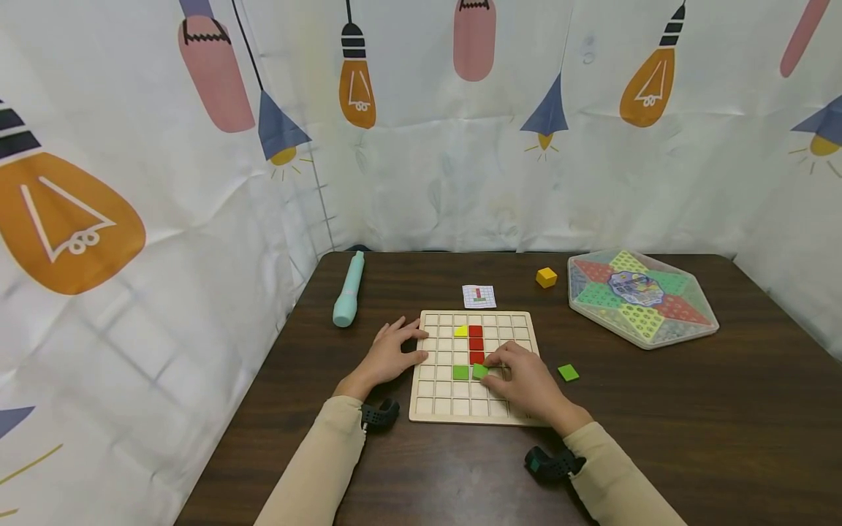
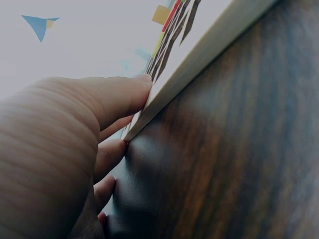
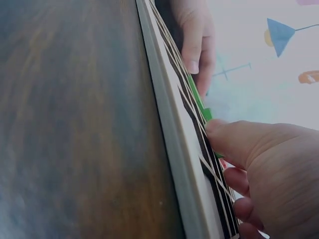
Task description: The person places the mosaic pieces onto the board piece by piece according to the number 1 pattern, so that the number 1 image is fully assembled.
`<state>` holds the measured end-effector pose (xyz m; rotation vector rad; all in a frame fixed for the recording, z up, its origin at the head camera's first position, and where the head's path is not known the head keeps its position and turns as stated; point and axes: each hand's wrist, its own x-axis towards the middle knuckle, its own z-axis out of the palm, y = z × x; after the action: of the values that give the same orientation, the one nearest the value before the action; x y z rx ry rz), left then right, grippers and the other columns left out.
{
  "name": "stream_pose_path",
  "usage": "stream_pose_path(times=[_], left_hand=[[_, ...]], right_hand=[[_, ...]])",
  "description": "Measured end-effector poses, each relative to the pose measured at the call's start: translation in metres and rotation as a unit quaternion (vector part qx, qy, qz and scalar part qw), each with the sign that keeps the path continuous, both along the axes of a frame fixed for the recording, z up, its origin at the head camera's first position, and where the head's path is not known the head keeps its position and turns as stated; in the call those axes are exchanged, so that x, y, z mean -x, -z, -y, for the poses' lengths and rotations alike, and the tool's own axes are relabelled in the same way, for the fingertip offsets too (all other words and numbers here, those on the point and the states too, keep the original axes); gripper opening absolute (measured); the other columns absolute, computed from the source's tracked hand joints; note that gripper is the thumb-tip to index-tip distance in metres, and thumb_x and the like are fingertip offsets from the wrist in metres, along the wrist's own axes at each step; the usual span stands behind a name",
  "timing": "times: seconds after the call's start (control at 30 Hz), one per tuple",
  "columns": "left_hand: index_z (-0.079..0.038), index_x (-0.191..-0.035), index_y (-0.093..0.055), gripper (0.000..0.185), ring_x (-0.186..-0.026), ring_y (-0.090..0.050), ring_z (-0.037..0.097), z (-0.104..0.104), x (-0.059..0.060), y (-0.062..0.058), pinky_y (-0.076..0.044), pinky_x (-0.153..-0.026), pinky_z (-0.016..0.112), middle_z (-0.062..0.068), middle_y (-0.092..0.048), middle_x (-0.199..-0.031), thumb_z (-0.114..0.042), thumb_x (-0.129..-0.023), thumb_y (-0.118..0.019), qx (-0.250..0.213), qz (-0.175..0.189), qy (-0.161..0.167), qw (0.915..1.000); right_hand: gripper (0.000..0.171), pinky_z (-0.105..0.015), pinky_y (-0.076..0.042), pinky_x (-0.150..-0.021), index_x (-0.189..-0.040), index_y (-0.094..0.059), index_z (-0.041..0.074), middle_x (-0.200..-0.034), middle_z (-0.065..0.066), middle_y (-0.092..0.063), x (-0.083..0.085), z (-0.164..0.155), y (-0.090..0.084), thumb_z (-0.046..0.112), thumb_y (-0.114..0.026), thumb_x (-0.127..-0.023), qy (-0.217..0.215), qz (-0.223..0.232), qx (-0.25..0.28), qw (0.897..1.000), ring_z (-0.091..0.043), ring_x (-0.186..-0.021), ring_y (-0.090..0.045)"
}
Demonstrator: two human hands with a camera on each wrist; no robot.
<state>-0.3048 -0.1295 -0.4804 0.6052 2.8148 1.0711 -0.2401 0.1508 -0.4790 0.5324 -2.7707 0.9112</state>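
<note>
— Green tile (image 1: 479,370): where do we have it?
— On the grid board (image 1: 520,321), just below the red column (image 1: 476,343); our right hand (image 1: 524,380) pinches it with curled fingers.
— And our left hand (image 1: 389,356)?
— Fingers spread straight, pressing the board's left edge.

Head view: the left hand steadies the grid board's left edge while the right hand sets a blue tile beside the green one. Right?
Not quite: the tile under the right hand is green, not blue, as the head view shows. The left hand does steady the grid board.
</note>
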Motion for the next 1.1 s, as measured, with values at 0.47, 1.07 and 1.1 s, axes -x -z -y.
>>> stream_pose_path(times=[0.47, 1.07, 1.1], left_hand=[[-0.016, -0.131, -0.063, 0.04, -0.149, -0.015, 0.027, -0.0003, -0.0006, -0.0014, -0.001, -0.121, 0.05, 0.004, -0.035, -0.156, -0.026, -0.093, -0.068, -0.004, 0.001, 0.006, 1.0], [-0.016, -0.131, -0.063, 0.039, -0.149, -0.016, 0.027, -0.0004, -0.0006, -0.0019, -0.001, -0.121, 0.049, 0.004, -0.036, -0.156, -0.026, -0.093, -0.068, -0.003, 0.001, 0.005, 1.0], [-0.016, -0.131, -0.063, 0.039, -0.149, -0.015, 0.027, -0.0002, -0.0005, -0.0018, -0.001, -0.121, 0.049, 0.004, -0.035, -0.156, -0.027, -0.093, -0.068, -0.002, 0.002, 0.006, 1.0]], right_hand=[[0.021, -0.034, -0.051, -0.081, -0.099, -0.074, 0.02, -0.098, 0.008, -0.06, -0.0021, 0.0012, -0.0003, 0.028, -0.081, -0.081, 0.003, -0.01, -0.007, 1.0, -0.011, -0.092, -0.056], [0.018, -0.033, -0.049, -0.077, -0.102, -0.075, 0.022, -0.099, 0.009, -0.06, -0.0042, -0.0013, -0.0039, 0.027, -0.076, -0.086, -0.001, 0.006, 0.014, 1.0, -0.01, -0.088, -0.054], [0.017, -0.034, -0.049, -0.078, -0.103, -0.074, 0.022, -0.1, 0.009, -0.061, -0.0039, -0.0031, -0.0044, 0.027, -0.076, -0.087, -0.001, 0.006, 0.021, 1.0, -0.01, -0.089, -0.055]])
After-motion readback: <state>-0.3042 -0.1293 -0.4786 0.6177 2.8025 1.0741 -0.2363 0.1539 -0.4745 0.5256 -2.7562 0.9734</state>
